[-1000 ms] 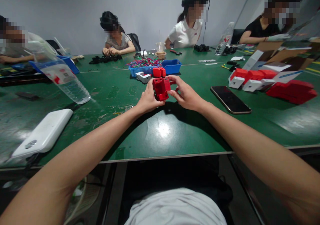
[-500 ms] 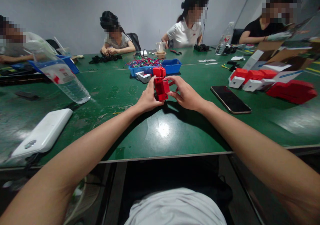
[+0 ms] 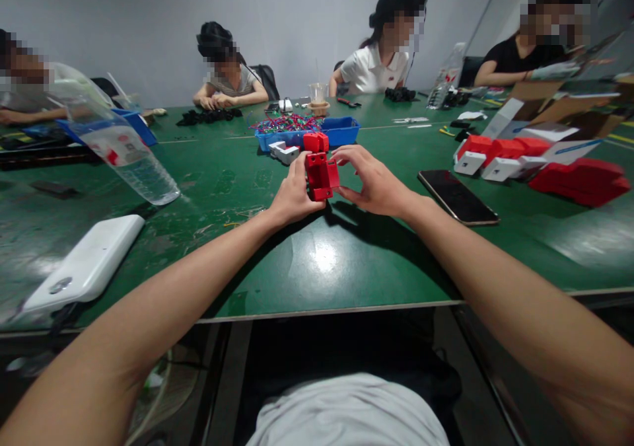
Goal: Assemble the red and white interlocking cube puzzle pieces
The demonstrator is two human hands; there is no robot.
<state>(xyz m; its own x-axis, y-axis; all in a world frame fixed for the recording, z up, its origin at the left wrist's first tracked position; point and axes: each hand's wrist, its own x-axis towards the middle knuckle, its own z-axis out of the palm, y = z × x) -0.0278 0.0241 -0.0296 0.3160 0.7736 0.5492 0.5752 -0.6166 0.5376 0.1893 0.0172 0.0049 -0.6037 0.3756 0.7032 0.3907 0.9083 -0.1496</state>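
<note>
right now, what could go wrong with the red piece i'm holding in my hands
The red piece is gripped mainly by the left hand; the right hand looks open beside it, so it could slip and drop onto the table. The right forearm passes close to the phone and might nudge it.

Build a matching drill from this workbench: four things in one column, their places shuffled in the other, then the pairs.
Things
1. red plastic block
2. smartphone
3. water bottle
4. white flat device

Places
A. lying screen up, to the right of the right hand
B. lying at the near left edge of the green table
C. gripped between the left hand and the right hand
D. at the left, further back

Pairs: 1-C, 2-A, 3-D, 4-B
</note>
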